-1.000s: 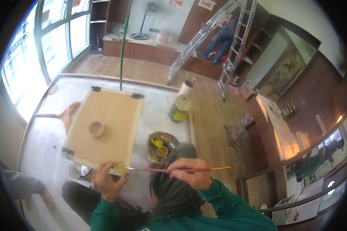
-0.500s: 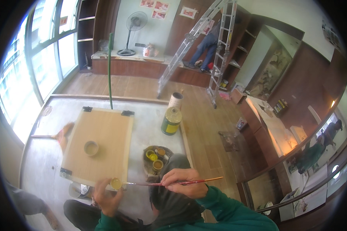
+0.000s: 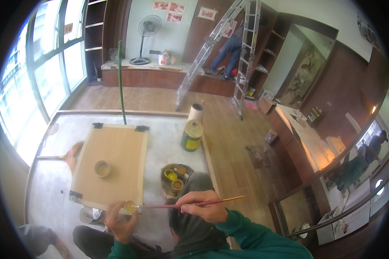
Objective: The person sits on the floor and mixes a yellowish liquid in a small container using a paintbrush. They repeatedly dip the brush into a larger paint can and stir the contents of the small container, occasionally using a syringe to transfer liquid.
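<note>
My left hand [image 3: 119, 218] holds a small cup of yellow paint [image 3: 130, 206] at the lower edge of a pale wooden board [image 3: 108, 151] with dark clips at its corners. A round cup [image 3: 102, 168] rests on that board. My right hand [image 3: 199, 205] grips a long red-handled paintbrush [image 3: 229, 199], its tip at the rim of the yellow cup. Beyond the knee under my right hand, a dark round tray [image 3: 165, 185] carries several paint pots. A green can [image 3: 191, 140] and a pale cylinder [image 3: 196, 112] stand right of the board.
A green pole [image 3: 122, 86] rises behind the board; a broom-like tool [image 3: 65, 157] lies left. A grey-clad limb [image 3: 36, 239] of another person is at lower left. A worker [image 3: 227, 56] is behind the aluminium ladder [image 3: 190, 80]. Brown counters [image 3: 285, 138] line the right.
The view has tilted, so the room sits lower in the picture than a second ago. My hands still hold cup and brush; the brush has shifted slightly left.
</note>
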`<state>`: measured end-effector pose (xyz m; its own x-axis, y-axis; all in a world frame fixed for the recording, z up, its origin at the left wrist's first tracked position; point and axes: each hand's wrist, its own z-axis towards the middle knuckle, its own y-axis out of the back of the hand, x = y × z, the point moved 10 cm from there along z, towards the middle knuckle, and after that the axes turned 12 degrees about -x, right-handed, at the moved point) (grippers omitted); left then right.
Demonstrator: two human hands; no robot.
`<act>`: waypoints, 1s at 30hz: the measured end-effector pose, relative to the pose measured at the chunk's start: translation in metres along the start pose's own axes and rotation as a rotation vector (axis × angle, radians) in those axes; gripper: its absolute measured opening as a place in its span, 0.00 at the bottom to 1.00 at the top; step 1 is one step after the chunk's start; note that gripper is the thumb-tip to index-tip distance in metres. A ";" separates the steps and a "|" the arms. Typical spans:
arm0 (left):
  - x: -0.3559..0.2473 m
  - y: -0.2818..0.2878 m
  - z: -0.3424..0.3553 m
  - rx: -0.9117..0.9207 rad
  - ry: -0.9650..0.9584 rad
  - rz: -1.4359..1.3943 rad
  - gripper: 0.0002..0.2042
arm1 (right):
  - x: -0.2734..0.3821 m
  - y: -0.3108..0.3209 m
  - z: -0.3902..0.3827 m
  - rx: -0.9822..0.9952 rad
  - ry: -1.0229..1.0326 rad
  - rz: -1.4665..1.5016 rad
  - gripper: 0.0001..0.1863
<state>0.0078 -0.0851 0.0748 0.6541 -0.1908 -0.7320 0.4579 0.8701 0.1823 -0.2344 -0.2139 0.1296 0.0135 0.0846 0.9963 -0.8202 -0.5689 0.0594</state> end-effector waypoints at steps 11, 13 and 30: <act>-0.007 0.047 0.030 -0.102 -0.125 0.125 0.21 | -0.007 0.030 0.015 -0.138 -0.058 0.186 0.13; 0.000 0.051 0.038 -0.104 -0.109 0.132 0.22 | -0.023 0.046 0.012 -0.190 -0.055 0.243 0.14; 0.047 0.136 0.083 -0.289 -0.185 0.337 0.23 | -0.057 -0.010 0.113 -0.061 -0.011 0.326 0.11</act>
<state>0.1506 -0.0132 0.1200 0.8456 0.0682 -0.5294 0.0335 0.9831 0.1802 -0.1625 -0.3051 0.0790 -0.2494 -0.1030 0.9629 -0.8151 -0.5146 -0.2662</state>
